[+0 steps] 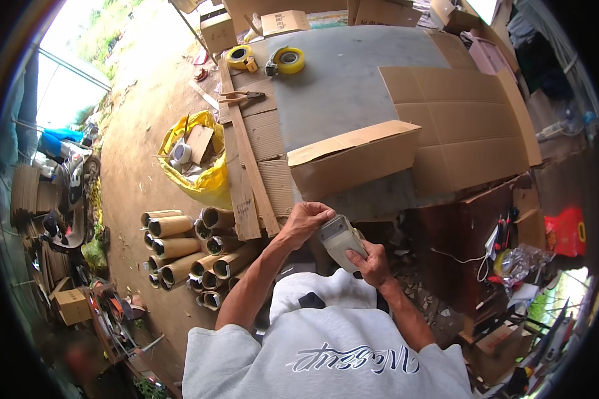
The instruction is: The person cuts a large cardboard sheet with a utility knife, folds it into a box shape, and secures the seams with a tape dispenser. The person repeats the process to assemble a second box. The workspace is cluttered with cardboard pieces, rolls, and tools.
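Observation:
My right hand (373, 265) is wrapped round a pale grey-beige, box-shaped hand-held object (343, 243) with a darker panel at its upper end; its exact kind cannot be told. Next to that upper end, my left hand (306, 223) is closed in a pinch, fingertips at the object's corner. What the pinch holds, if anything, is too small to make out. Just beyond my hands, a long brown cardboard box (356, 159) lies at the near edge of the grey-topped table (333, 86).
Flattened cardboard (459, 126) covers the table's right side. Two yellow tape rolls (289, 61) and pliers (246, 98) lie at the far left, near wooden strips (251, 166). Left of the table are a yellow sack (209, 189) and stacked cardboard tubes (180, 249). A red bag (566, 231) sits right.

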The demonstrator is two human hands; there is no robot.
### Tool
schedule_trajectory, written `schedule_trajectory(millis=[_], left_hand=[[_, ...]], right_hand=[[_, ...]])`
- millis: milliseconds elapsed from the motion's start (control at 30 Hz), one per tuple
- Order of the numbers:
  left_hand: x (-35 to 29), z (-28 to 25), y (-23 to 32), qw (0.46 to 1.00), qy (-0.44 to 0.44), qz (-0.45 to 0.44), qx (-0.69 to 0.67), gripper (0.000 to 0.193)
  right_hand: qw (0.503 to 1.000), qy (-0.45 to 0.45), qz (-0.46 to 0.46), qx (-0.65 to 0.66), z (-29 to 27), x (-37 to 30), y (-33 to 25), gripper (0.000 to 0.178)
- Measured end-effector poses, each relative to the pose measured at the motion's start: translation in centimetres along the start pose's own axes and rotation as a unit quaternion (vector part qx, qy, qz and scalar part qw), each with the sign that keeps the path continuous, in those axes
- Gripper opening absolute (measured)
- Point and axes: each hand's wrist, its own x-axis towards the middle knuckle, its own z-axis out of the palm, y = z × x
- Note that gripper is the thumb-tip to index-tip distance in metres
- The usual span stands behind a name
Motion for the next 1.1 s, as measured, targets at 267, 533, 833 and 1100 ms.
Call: schedule_trajectory(millis=[267,533,833,1100], left_hand=[[4.1,-7.0,1.6,0.983,-0.095,-0.098,-0.127,0.045],[4.7,-10.5,-0.8,0.929,-0.153,-0.155,-0.298,0.033],[8.7,-12.0,3.9,0.973,0.055,0.068,0.212,0.015],[14.1,-14.9,5.1,0.912,0.153,0.176,0.337,0.010]], right_hand=[[0.997,-0.003,0.057,0.057,3.1,6.2,-1.7,0.042],[0.990,-0.040,0.107,0.083,4.2,8.2,-0.3,0.043],[0.992,0.024,0.124,-0.003,6.5,11.3,-1.2,0.054],[0.982,0.074,0.164,0.048,7.7,9.5,3.8,0.057]])
